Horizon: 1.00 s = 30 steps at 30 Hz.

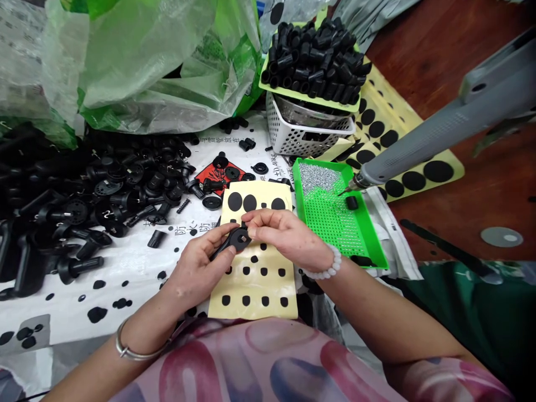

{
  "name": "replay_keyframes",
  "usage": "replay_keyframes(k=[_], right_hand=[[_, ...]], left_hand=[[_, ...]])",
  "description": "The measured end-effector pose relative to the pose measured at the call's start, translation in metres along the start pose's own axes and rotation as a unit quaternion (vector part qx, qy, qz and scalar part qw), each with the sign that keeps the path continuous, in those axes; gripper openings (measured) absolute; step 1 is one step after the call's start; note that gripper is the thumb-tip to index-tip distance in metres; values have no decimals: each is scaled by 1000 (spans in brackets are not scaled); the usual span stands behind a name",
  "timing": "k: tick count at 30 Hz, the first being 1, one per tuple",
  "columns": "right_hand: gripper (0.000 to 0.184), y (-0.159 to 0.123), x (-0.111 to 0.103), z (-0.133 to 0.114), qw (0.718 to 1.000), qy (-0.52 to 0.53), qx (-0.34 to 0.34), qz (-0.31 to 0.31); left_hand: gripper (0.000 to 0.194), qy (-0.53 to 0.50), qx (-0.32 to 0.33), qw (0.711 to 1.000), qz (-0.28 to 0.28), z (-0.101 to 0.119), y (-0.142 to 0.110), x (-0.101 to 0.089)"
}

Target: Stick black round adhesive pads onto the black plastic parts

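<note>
My left hand (205, 265) is closed around a black plastic part with a round head (240, 239), held just above a yellow sticker sheet (268, 287). A small light-coloured spot shows on the round face. At the top edge of that head, my right hand (287, 234) has its thumb and forefinger pinched together; whatever lies between the fingertips is too small to make out. The sheet carries large black discs along its top and several small black rounded pads lower down. Its middle is partly hidden by my hands.
Black plastic parts (109, 190) are heaped on the left under a green-and-clear plastic bag (167, 72). On the right, a green tray (372, 245) holds small silvery screws (318, 177), with a grey electric screwdriver (402, 151) above it. Behind stands a white basket (288, 137) below black tubes (314, 56).
</note>
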State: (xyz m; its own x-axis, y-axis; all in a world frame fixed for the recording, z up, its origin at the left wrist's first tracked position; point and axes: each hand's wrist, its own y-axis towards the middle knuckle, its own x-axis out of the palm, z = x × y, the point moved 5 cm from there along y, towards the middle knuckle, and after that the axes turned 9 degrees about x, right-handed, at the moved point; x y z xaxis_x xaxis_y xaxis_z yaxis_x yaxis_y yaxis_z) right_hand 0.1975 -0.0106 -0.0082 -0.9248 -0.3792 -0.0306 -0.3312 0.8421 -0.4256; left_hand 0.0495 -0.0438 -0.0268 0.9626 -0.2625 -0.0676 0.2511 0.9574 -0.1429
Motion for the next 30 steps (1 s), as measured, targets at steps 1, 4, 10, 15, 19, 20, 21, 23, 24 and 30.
replay_keyframes(k=[1,4,10,15,19,20,21,23,24,30], right_hand=[[8,1,0,0,1000,0,0,1],[7,2,1,0,1000,0,-1,5],[9,3,2,-3,1000,-19,-8,5],[11,0,1,-5,998,-41,-42,23],[9,-3,-1,-5,990,-70,-87,85],[9,-4,-1,-5,987,-79,-100,101],[9,-5,0,-5,983,-88,-113,115],[9,-6,0,-6,976,-104,-132,138],[9,-7,1,-5,973,-110,-137,147],[9,-13,4,-7,950,-175,-168,194]], left_hand=[[54,-3,1,1000,-3,-1,0,0],[56,-10,9,1000,-11,-1,-1,-2],[55,-26,8,1000,-15,3,-3,-3],[57,9,-4,1000,21,7,0,-1],[53,29,3,999,30,7,2,1],[52,32,5,999,29,7,2,1],[52,35,8,999,29,6,2,1],[51,36,13,999,28,5,1,0],[51,36,15,999,28,4,1,0],[49,38,20,998,39,-2,1,-1]])
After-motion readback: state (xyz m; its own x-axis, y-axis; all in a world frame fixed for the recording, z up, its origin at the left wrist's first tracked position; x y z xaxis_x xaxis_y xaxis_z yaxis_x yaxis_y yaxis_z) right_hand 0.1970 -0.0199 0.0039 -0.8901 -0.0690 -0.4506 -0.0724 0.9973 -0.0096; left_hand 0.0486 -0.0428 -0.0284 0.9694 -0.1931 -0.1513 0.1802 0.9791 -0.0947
